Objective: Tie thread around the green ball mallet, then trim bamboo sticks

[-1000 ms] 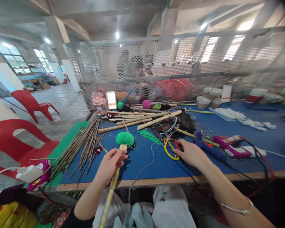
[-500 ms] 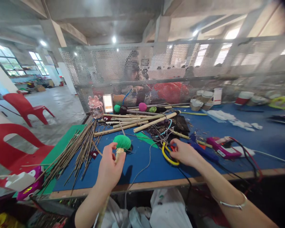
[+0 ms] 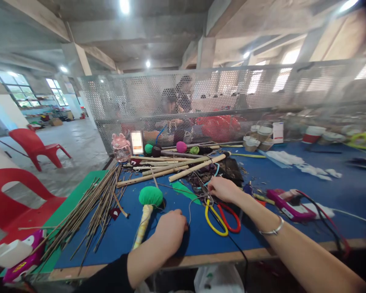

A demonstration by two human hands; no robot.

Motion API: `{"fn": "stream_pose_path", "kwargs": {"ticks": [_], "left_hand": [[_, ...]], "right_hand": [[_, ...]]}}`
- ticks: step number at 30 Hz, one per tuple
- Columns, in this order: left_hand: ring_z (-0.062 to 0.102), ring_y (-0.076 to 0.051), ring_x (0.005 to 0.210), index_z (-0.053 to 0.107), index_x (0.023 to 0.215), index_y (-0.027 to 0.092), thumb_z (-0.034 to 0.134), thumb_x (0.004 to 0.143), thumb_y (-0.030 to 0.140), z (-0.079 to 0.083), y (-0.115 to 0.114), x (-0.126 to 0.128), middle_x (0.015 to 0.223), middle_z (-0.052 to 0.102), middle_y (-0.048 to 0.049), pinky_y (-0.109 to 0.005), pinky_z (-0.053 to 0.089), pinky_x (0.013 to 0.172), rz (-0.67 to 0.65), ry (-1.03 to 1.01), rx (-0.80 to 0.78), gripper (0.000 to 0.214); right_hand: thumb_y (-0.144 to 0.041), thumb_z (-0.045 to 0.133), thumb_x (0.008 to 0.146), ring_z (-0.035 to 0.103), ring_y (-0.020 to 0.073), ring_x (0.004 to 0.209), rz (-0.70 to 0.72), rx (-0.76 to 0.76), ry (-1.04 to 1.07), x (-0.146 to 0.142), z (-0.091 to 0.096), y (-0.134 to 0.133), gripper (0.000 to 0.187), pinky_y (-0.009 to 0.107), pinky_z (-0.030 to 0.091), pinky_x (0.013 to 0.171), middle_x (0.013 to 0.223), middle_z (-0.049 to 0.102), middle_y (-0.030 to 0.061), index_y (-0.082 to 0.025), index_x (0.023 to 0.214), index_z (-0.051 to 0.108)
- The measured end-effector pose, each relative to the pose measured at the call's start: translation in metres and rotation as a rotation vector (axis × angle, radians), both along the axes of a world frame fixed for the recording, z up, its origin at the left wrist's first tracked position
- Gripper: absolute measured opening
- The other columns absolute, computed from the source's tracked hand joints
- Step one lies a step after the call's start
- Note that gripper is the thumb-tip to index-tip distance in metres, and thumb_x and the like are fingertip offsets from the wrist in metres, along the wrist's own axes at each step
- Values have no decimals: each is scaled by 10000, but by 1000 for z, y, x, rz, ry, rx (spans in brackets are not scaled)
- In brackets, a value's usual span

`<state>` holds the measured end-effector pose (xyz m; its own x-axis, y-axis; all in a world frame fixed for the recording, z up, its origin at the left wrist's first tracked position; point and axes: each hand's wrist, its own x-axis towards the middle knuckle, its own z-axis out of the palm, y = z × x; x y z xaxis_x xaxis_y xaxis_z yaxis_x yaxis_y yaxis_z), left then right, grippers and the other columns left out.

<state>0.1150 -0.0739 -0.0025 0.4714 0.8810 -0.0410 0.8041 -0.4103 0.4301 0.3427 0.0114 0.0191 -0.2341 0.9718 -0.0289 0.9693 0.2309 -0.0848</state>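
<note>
My left hand (image 3: 171, 228) is closed above the blue mat, with a thin grey cord (image 3: 190, 209) running up from its fingers. Beyond the scissor handles, the fingertips of my right hand (image 3: 224, 189) pinch the same cord near the blades. Scissors (image 3: 216, 219) with one yellow and one red handle lie on the mat just below that hand. Left of my left hand rests a stick with a round green cloth-covered head (image 3: 151, 197) and a pale yellow wrapped shaft (image 3: 144, 226); my left forearm hides its lower end.
Thin twigs (image 3: 88, 207) are heaped at left. Thicker sticks (image 3: 198, 167) and a dark scrap pile (image 3: 232, 169) lie farther back. A purple device (image 3: 288, 205) with wires is at right. A perforated metal screen (image 3: 134, 97) stands behind the table, with people beyond it.
My left hand has let go of the green-headed stick, which now lies on the mat, and moved right to the cord. My right hand has moved off the scissor handles toward the cord.
</note>
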Motion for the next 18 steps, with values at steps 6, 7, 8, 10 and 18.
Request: {"fn": "stream_pose_path", "kwargs": {"ticks": [6, 7, 8, 10, 18], "left_hand": [[431, -79, 358, 452, 742, 201, 433, 821, 464, 55, 14, -43, 524, 544, 33, -177, 282, 339, 101, -910, -578, 276], [383, -58, 334, 440, 751, 203, 474, 811, 450, 70, 21, -53, 485, 494, 66, -158, 265, 333, 140, -1084, -508, 256], [367, -45, 339, 437, 763, 205, 523, 797, 412, 85, 30, -63, 484, 467, 84, -141, 252, 331, 189, -1256, -407, 226], [395, -42, 368, 447, 771, 200, 572, 781, 328, 115, 49, -84, 483, 448, 89, -127, 261, 340, 252, -1481, -177, 179], [594, -71, 750, 429, 889, 190, 419, 875, 268, 162, 114, -142, 823, 618, 25, -246, 442, 635, 461, -1510, 926, 80]], "right_hand": [[-84, 546, 639, 590, 164, 784, 102, -38, 76, 9, 34, 33, 332, 208, 399, 659, 881, 661, 30, -186, 942, 634], [-50, 525, 621, 588, 164, 788, 104, -33, 93, 9, 40, 39, 391, 204, 397, 657, 895, 659, 37, -176, 979, 620], [-29, 502, 613, 586, 164, 790, 100, -18, 121, 8, 46, 46, 440, 202, 396, 656, 912, 656, 43, -169, 1017, 603], [-9, 466, 610, 582, 162, 819, 88, 28, 212, 4, 56, 59, 522, 199, 397, 670, 971, 644, 50, -168, 1099, 554], [-106, 570, 608, 543, 66, 615, 320, -411, 723, -48, 45, 79, 842, 180, 394, 512, 1239, 493, 98, -252, 1356, 213]]}}
